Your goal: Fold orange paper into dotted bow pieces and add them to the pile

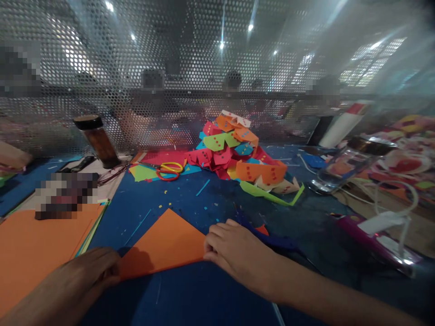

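A folded triangle of orange paper lies on the blue tabletop, its point facing away from me. My left hand grips its left corner with curled fingers. At the opposite corner, my right hand pinches the paper between thumb and fingers. To the left is a stack of coloured paper with an orange sheet on top. Beyond the triangle, scissors with red and yellow handles rest on coloured sheets. A dark blue tool-like object lies behind my right forearm, partly hidden by it.
Cut and folded paper pieces are heaped at the back. A dark-capped bottle stands at left, a clear tumbler at right. A purple device with a white cable lies far right. A perforated metal screen closes off the back.
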Demonstrator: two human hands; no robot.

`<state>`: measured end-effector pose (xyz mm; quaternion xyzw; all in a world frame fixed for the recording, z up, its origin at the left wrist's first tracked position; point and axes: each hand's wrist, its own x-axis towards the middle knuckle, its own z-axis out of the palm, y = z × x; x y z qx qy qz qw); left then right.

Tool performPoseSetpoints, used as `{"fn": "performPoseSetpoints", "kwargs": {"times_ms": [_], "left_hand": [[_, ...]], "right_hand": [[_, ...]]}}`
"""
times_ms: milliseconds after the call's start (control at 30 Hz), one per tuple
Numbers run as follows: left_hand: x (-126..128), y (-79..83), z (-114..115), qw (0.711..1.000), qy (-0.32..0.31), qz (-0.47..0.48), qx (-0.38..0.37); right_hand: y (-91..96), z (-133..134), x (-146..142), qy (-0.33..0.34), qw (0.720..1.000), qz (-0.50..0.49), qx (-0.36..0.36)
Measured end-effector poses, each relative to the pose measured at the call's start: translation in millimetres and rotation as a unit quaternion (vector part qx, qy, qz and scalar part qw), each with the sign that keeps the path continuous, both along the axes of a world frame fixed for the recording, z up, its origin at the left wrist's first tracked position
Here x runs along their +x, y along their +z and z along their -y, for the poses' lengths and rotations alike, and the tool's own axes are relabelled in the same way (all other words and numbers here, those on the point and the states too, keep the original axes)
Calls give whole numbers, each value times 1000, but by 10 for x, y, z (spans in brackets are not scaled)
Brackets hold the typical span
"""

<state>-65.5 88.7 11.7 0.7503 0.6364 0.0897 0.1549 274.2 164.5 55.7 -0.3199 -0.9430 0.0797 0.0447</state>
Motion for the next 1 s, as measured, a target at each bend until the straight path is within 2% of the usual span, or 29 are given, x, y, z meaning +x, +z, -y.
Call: {"fn": "performPoseSetpoints", "kwargs": {"times_ms": [533,1000], "left_hand": [[4,100,-37,1000,1,-13,-22],[24,233,-111,991,35,-1,-132]], "right_hand": [[22,-4,33,-1,1000,10,4],[-1,-39,91,-3,1000,4,-1]]}}
